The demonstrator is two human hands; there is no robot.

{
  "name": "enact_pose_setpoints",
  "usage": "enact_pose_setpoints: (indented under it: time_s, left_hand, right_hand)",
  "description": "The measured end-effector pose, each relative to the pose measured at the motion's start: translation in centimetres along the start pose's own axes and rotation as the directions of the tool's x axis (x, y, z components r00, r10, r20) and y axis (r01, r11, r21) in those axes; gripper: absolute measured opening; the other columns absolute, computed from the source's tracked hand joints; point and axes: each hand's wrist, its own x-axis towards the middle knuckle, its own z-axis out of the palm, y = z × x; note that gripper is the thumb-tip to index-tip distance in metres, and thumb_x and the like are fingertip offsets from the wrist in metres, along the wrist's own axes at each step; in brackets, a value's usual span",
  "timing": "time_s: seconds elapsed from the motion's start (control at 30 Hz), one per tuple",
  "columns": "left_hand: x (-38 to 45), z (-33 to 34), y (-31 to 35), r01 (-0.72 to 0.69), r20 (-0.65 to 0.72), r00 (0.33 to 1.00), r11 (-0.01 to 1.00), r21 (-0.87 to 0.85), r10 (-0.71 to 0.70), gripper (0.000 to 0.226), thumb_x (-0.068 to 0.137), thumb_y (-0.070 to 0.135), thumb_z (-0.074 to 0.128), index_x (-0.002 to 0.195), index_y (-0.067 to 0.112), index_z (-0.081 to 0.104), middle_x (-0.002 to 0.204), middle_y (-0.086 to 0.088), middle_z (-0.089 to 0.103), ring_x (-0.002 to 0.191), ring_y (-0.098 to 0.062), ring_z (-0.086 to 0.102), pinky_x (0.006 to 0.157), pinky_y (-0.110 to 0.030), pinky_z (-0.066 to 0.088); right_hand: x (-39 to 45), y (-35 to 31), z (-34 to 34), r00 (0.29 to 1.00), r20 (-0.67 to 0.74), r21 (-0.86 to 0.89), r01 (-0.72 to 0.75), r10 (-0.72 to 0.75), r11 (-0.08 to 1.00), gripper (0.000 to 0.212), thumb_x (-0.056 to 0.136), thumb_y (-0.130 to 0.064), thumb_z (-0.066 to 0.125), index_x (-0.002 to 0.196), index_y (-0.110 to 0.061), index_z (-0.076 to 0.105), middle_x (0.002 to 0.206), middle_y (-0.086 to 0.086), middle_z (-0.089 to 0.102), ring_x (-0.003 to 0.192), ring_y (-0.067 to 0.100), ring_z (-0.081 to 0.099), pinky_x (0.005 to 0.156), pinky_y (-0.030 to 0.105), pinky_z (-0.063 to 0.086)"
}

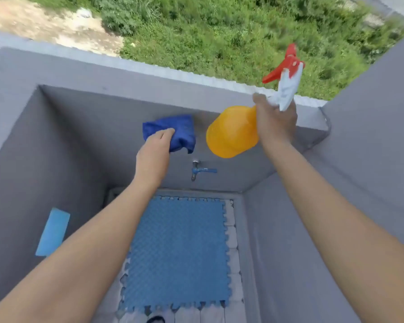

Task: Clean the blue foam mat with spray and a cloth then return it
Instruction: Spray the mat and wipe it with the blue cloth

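Observation:
The blue foam mat [180, 252] lies flat on the tiled floor below me, its jigsaw edges showing. My left hand [153, 155] grips a dark blue cloth [173, 130] held up against the grey wall. My right hand [275, 122] is closed around the neck of an orange spray bottle [232, 132] with a white and red trigger head [286, 71], tilted so its base points down and left. Both hands are raised high above the mat.
Grey walls [79, 127] enclose the small space on three sides. A blue tap [200, 171] sticks out of the back wall above the mat. A light blue strip [53, 231] is on the left wall. Grass lies beyond the parapet [173, 71].

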Motion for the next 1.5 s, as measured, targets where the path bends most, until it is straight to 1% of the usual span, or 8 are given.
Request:
enact_pose_setpoints:
  time_s: [0.1,0.27,0.53,0.87,1.07,1.2,1.3,1.5]
  left_hand:
    - [-5.5,2.8,-3.5,-0.004,0.118,0.993,0.999,0.040,-0.001,0.055,0.079,-0.010,0.051,0.128,0.015,0.048,0.127,-0.003,0.054,0.113,-0.026,0.049,0.068,-0.038,0.044]
    - [-15.4,8.8,-10.1,0.057,0.303,0.948,0.989,0.140,-0.098,0.057,0.071,-0.011,0.056,0.120,0.016,0.049,0.123,-0.002,0.055,0.111,-0.026,0.050,0.069,-0.043,0.050]
    - [-28.2,19.6,-17.6,0.207,0.324,0.905,0.950,0.235,-0.277,0.064,0.076,-0.013,0.047,0.133,0.015,0.045,0.130,-0.008,0.051,0.113,-0.030,0.049,0.066,-0.042,0.047]
    - [-39.7,38.7,-30.7,0.310,0.136,0.932,0.933,0.185,-0.337,0.068,0.068,-0.017,0.044,0.130,0.012,0.049,0.130,-0.010,0.053,0.113,-0.035,0.051,0.076,-0.045,0.047]
    - [-38.4,44.6,-40.3,0.262,0.160,0.945,0.952,0.157,-0.286,0.078,0.070,-0.018,0.050,0.143,0.008,0.039,0.149,-0.024,0.033,0.132,-0.043,0.037,0.108,-0.053,0.033]
    - [-39.7,48.5,-44.5,-0.066,0.425,0.898,0.918,0.391,-0.116,0.079,0.083,0.028,0.053,0.152,0.031,0.014,0.161,0.000,-0.008,0.145,-0.032,0.017,0.109,-0.063,0.019]
    - [-42.1,52.5,-45.9,-0.237,0.536,0.844,0.895,0.378,-0.003,0.091,0.078,0.081,0.039,0.149,0.026,0.029,0.160,-0.004,0.016,0.143,-0.028,0.023,0.108,-0.050,0.018]
    - [-41.7,54.4,-46.4,-0.179,0.427,0.904,0.915,0.363,0.008,0.091,0.077,0.084,0.038,0.148,0.027,0.033,0.156,-0.002,0.027,0.142,-0.022,0.023,0.110,-0.041,0.015]
  right_hand:
    - [-4.6,6.1,-1.2,0.999,0.031,0.084,0.020,-0.022,0.996,0.036,0.076,-0.017,0.071,0.107,-0.008,0.056,0.094,-0.005,0.058,0.068,-0.008,0.057,0.062,0.010,0.041]
    - [-12.8,19.8,0.4,0.955,0.271,-0.013,-0.119,0.118,0.993,0.031,0.085,-0.004,0.064,0.108,-0.023,0.056,0.074,-0.008,0.054,0.062,0.018,0.065,0.055,0.014,0.044]
    - [-23.3,43.2,2.8,0.852,0.428,-0.331,-0.162,0.301,0.929,0.033,0.089,-0.004,0.055,0.099,-0.035,0.056,0.065,-0.007,0.053,0.054,0.018,0.055,0.056,0.049,0.054]
    - [-28.5,65.8,10.1,0.770,0.574,-0.356,-0.071,0.278,0.932,0.025,0.081,-0.021,0.051,0.098,-0.039,0.056,0.073,-0.011,0.056,0.073,0.033,0.063,0.068,0.053,0.055]
    - [-27.5,70.7,16.9,0.744,0.639,-0.364,0.069,0.195,0.929,0.014,0.092,-0.022,0.056,0.103,-0.030,0.056,0.072,-0.010,0.054,0.074,0.027,0.060,0.064,0.033,0.043]
    - [-26.7,73.2,20.6,0.761,0.621,-0.397,0.102,0.185,0.912,0.005,0.094,-0.027,0.057,0.095,-0.026,0.053,0.073,-0.010,0.052,0.081,0.026,0.058,0.064,0.031,0.035]
    - [-25.8,74.0,22.3,0.763,0.615,-0.459,0.144,0.197,0.877,0.024,0.089,-0.041,0.063,0.088,-0.021,0.050,0.071,-0.010,0.052,0.082,0.026,0.065,0.062,0.031,0.037]
    - [-25.8,73.3,22.1,0.589,0.747,-0.229,-0.207,0.308,0.951,0.035,0.077,-0.045,0.076,0.085,-0.014,0.061,0.072,0.000,0.048,0.043,0.016,0.055,0.047,0.025,0.039]
